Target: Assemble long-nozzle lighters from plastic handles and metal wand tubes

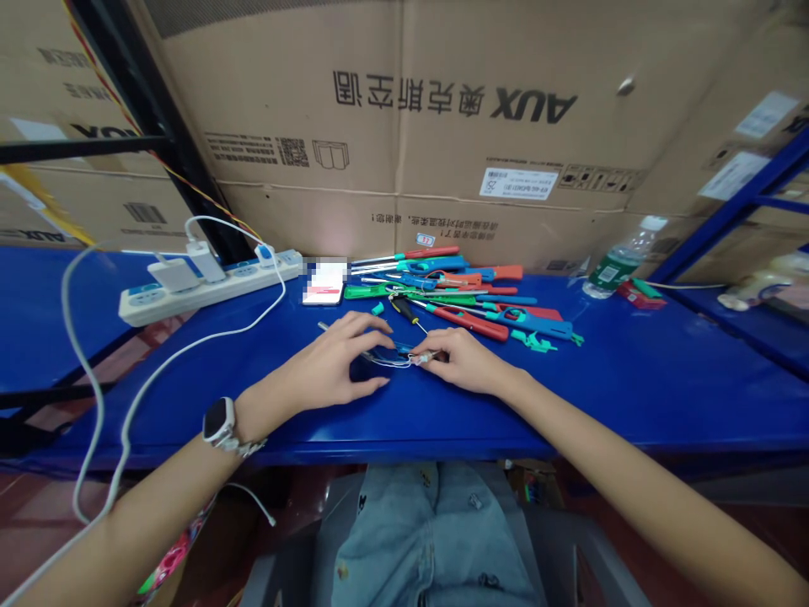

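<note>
My left hand [350, 362] curves over the blue desk with thumb and fingers apart, partly covering a blue lighter casing [399, 346]. A metal tip [323, 326] pokes out behind that hand. Close to the casing, my right hand [464, 361] pinches a small pale lighter part [422, 358] with a thin white wire [393, 364] running from it to the left. Just behind the fingers lies a screwdriver [404, 308] with a black and yellow handle. Several long-nosed lighters, among them a red one [471, 323] and a blue one [534, 322], are heaped beyond it.
A power strip [208, 291] with chargers stands at the left, its white cable [183, 350] looping over the desk. A phone [325, 282] lies behind my left hand. Green plastic bits [534, 341], a water bottle [623, 260] and a red box [640, 295] are rightward. Cardboard boxes [436, 152] back the desk.
</note>
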Motion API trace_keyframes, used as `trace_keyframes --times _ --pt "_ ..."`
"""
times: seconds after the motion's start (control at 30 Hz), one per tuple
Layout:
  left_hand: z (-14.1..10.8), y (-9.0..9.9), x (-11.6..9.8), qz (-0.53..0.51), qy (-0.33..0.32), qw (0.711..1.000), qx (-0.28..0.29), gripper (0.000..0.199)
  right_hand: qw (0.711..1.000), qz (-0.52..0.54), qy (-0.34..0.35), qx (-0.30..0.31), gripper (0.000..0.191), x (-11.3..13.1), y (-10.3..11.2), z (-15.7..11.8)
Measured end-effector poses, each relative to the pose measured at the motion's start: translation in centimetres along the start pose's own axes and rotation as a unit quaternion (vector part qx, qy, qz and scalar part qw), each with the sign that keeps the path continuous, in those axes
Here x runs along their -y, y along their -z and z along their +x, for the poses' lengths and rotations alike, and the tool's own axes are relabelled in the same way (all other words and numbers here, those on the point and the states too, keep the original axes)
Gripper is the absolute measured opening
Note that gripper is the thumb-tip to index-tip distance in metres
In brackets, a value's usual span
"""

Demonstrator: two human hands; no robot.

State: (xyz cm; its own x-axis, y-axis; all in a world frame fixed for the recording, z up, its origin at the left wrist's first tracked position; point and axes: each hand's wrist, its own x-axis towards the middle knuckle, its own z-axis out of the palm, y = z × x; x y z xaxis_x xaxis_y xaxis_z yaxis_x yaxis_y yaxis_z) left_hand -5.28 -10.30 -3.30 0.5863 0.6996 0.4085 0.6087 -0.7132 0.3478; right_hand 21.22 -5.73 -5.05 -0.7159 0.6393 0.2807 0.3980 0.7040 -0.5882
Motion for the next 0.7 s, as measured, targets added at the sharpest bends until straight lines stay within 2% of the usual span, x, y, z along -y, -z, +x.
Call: trace_keyframes --times 0.03,0.1,0.23,0.3,0.37,0.43,0.53,0.63,0.7 --pt "0.2 0.0 0.1 0.019 -0.030 0.999 0.031 0.033 1.000 0.013 -0.008 -0.001 0.016 0.0 0.0 0.0" --pt "0.7 -0.1 0.4 0.040 -0.048 0.996 0.066 0.026 0.999 0.042 -0.025 -0.003 0.016 0.0 0.0 0.2" --pt "2.1 -0.5 0.5 0.001 -0.033 0.999 0.039 0.022 0.991 0.117 -0.058 -0.001 0.024 0.1 0.4 0.5" --pt "2.9 -0.5 0.4 -0.067 -0.014 0.997 0.024 0.023 0.986 0.153 -0.067 0.000 0.032 0.2 0.7 0.7" --pt "3.6 -0.2 0.3 -0.142 0.023 0.989 0.035 0.025 0.981 0.182 -0.069 0.002 0.037 0.4 0.9 0.8" --pt "4.2 0.3 0.3 -0.185 0.074 0.978 0.061 0.029 0.977 0.202 -0.069 0.002 0.038 0.4 1.1 0.8" --pt "4.8 1.0 0.4 -0.191 0.136 0.964 0.126 0.038 0.976 0.209 -0.069 -0.012 0.035 0.4 1.0 0.7" --pt "5.1 1.4 0.7 -0.198 0.156 0.944 0.213 0.040 0.976 0.204 -0.072 -0.012 0.030 0.5 0.9 0.4" --pt "5.1 1.4 0.9 -0.204 0.158 0.934 0.247 0.038 0.977 0.201 -0.076 0.002 0.026 0.7 0.7 0.3"
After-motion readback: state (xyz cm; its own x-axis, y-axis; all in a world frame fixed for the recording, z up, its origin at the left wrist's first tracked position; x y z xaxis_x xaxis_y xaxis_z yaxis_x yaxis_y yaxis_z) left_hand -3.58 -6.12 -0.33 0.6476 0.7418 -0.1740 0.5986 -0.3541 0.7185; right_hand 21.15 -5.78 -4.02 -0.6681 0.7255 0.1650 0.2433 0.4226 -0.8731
